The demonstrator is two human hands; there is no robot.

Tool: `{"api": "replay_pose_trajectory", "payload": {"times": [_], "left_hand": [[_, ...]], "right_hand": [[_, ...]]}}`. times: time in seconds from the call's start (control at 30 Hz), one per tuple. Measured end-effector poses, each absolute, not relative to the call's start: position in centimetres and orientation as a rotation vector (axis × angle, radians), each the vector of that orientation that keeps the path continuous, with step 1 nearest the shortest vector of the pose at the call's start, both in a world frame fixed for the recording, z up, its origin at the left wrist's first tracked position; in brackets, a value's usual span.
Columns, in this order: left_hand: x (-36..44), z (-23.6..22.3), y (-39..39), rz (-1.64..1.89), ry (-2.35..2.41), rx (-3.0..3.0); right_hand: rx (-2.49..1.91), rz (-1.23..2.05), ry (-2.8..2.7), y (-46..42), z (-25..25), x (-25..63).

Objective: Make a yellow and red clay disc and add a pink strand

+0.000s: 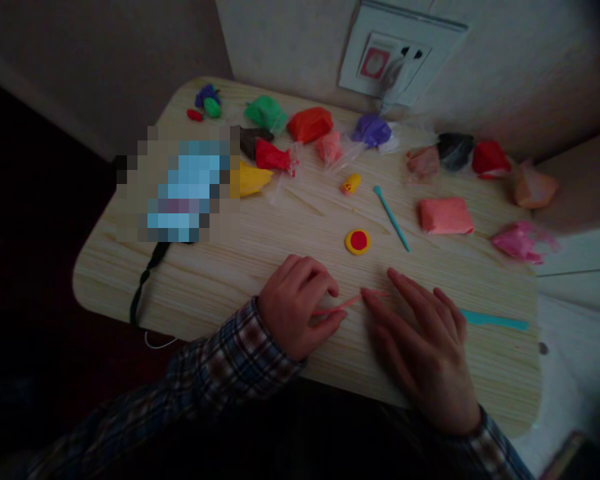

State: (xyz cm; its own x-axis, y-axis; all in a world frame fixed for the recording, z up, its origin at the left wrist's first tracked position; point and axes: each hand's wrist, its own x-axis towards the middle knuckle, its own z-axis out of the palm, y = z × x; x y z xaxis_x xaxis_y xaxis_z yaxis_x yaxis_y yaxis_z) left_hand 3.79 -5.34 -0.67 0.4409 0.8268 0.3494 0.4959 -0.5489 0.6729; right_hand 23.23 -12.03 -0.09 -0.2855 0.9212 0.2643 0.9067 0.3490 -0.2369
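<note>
Across the upper half of the frame, clay lumps in clear bags [371, 131] on the table [190, 280]; low centre, left hand [300, 308] fingers curled narrowly pinching thin pink clay strip [349, 302], right hand [423, 347] fingers flat, slightly spread, fingertips [367, 295] touching its other end.

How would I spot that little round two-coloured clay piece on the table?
Start at the pale wooden table and look just beyond the person's two hands. The small flat disc lies alone, left of the thin teal stick. Unlike the bagged clay lumps, it is yellow with a red centre.
</note>
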Motion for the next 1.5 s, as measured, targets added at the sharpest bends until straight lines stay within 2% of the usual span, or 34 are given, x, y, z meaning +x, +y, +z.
{"api": "replay_pose_trajectory", "payload": {"times": [1.03, 1.5], "left_hand": [[3.55, -0.65, -5.28, 0.845, 1.124, 2.256], [3.61, -0.13, -5.08, 0.818, 1.13, 2.262]], "right_hand": [[-1.639, 0.037, -2.348, -11.89, -0.23, 23.25], [-1.647, 0.046, -2.221, -11.97, -0.11, 23.68]]}}
